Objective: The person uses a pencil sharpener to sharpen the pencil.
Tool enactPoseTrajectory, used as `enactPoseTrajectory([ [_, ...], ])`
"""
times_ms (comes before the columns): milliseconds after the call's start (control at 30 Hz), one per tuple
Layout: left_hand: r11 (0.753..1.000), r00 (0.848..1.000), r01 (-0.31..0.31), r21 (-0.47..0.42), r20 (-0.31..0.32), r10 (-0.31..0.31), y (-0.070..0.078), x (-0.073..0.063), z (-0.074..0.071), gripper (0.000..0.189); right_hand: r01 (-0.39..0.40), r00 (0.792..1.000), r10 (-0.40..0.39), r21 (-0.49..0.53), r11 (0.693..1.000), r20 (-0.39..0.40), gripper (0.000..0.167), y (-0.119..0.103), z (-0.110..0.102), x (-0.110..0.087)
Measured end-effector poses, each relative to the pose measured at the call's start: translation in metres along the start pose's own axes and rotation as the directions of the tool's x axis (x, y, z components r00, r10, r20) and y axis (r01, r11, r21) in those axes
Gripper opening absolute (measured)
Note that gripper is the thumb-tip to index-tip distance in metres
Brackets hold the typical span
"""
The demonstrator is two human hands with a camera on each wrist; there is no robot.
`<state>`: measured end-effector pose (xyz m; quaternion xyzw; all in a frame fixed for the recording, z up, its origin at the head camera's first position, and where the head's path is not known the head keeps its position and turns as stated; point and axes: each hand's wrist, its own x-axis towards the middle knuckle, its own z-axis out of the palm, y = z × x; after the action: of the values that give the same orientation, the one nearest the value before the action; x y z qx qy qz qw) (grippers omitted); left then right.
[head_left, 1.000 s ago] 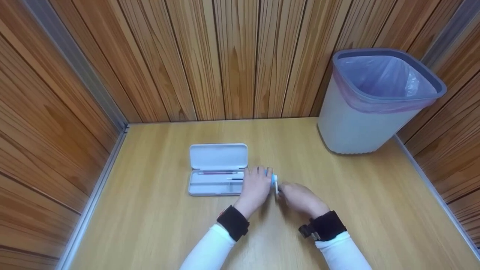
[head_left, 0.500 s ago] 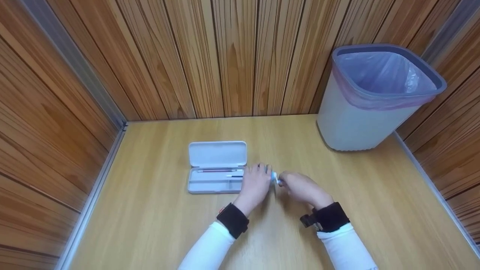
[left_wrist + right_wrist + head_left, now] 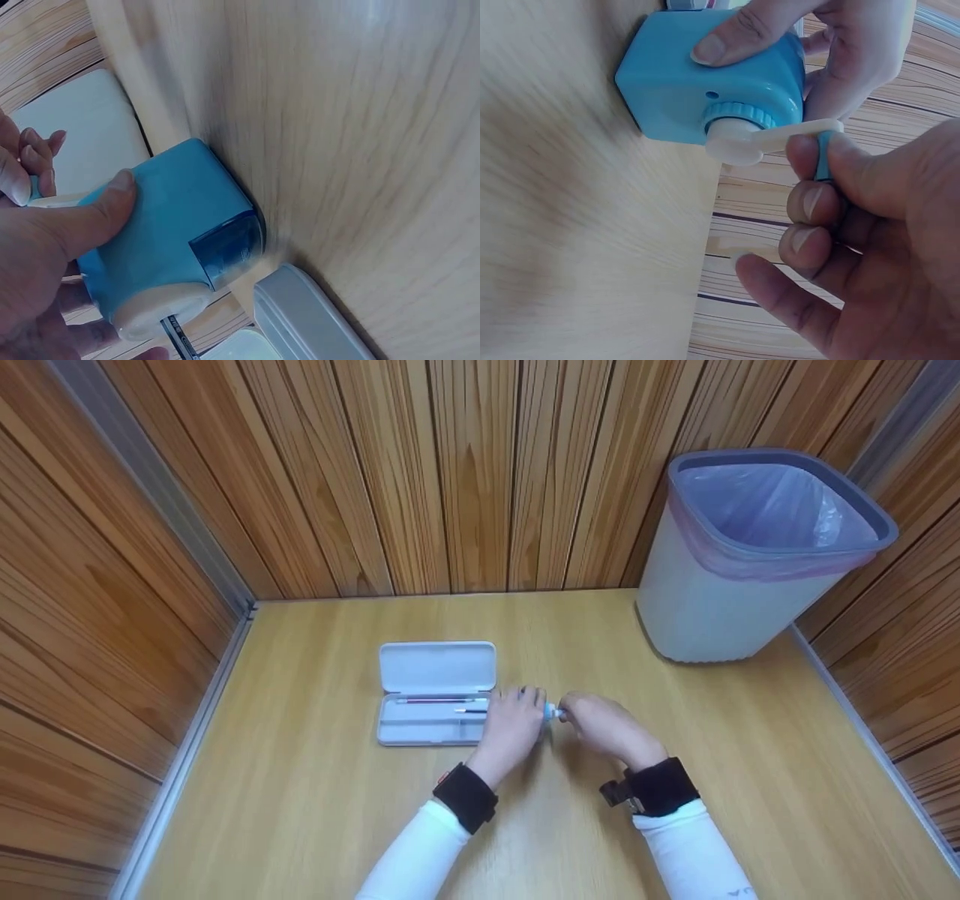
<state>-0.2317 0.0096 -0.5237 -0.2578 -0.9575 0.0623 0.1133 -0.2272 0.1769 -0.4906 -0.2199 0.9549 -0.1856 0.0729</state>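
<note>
A blue crank pencil sharpener (image 3: 161, 217) stands on the table beside the pencil case. My left hand (image 3: 514, 724) grips its body, thumb on one side and fingers on the other. A dark pencil (image 3: 178, 339) sticks into the sharpener's round white front; in the head view its other end reaches over the case. My right hand (image 3: 870, 202) pinches the small blue knob (image 3: 824, 156) of the white crank arm (image 3: 791, 135) between thumb and index finger. In the head view, my left hand covers most of the sharpener.
The grey pencil case (image 3: 437, 667) lies with its lid up, left of my left hand. Inside is a reddish pencil (image 3: 435, 701). A lined waste bin (image 3: 705, 615) stands at the back right. Wooden panels (image 3: 480, 472) close off the back and sides.
My right hand has moved slightly upward in the head view, turning the crank from hanging down to pointing roughly toward the hand. My left hand stays on the sharpener.
</note>
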Motion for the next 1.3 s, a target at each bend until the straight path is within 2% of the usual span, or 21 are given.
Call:
enactPoseTrajectory([
  [233, 1.000, 0.999, 0.001, -0.027, 0.039, 0.000, -0.001, 0.002, 0.000, 0.039, -0.011, 0.999, 0.009, -0.033, 0.999, -0.049, 0.018, 0.003, -0.003, 0.008],
  [567, 1.000, 1.000, 0.025, 0.015, 0.010, -0.025, 0.001, 0.001, 0.002, 0.044, -0.011, 0.999, 0.009, -0.045, 0.999, -0.051, 0.024, 0.009, -0.009, 0.019],
  [833, 0.998, 0.999, 0.039, -0.047, 0.030, -0.037, -0.003, -0.001, 0.001, 0.045, 0.044, 0.995, -0.050, -0.074, 0.996, -0.084, 0.014, 0.008, -0.008, 0.021],
  [933, 0.997, 0.998, 0.042, -0.060, 0.050, -0.039, -0.004, -0.001, 0.001, 0.046, 0.030, 0.997, -0.036, -0.075, 0.997, -0.075, 0.019, 0.006, -0.008, 0.020],
  [1100, 0.997, 0.999, 0.039, -0.070, 0.035, -0.037, -0.004, -0.001, 0.002, 0.044, 0.006, 0.997, -0.012, -0.094, 0.996, -0.070, 0.021, 0.006, -0.008, 0.020],
  [1300, 0.994, 0.997, 0.057, -0.098, 0.052, -0.052, -0.003, -0.001, 0.004, 0.045, -0.008, 0.996, 0.000, -0.092, 0.996, -0.088, 0.022, 0.008, -0.006, 0.024],
])
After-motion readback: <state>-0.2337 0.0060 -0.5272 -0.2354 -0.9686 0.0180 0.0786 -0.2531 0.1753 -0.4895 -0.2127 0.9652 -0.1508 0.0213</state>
